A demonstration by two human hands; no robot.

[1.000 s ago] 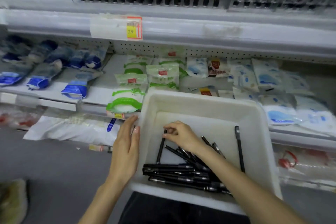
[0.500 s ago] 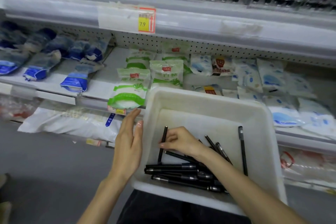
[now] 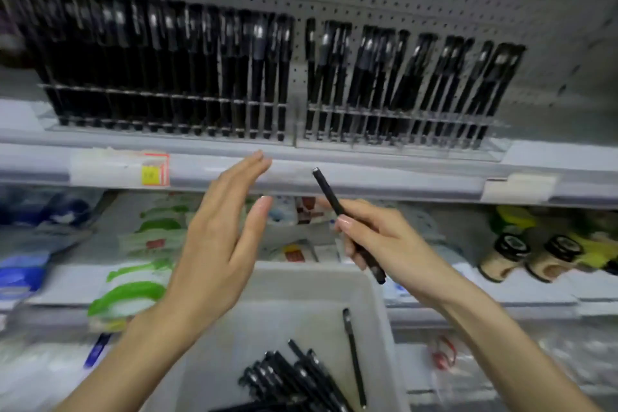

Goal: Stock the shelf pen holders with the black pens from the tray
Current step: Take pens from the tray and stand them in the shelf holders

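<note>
My right hand [image 3: 384, 241] grips one black pen [image 3: 329, 194], held aslant above the white tray [image 3: 378, 304] with its upper tip near the shelf's front rail. Beside it, my left hand [image 3: 217, 244] is raised with straight fingers and holds nothing. Several more black pens [image 3: 294, 381] lie in a heap at the tray's near end, and a single pen [image 3: 354, 358] lies apart on the right. On the upper shelf stand two clear pen holders, the left holder [image 3: 160, 110] densely filled with black pens and the right holder [image 3: 401, 124] holding pens with gaps between them.
A price tag [image 3: 153, 170] hangs on the shelf rail. Below it the lower shelf carries packets with green [image 3: 133, 294] and blue [image 3: 20, 274] print, and two small bottles with black caps [image 3: 508, 254] stand at the right. Pegboard backs the shelves.
My right hand has lifted one pen out of the tray toward the upper shelf. My left hand has left the tray's side and risen. The view has tilted up to the pen holders.
</note>
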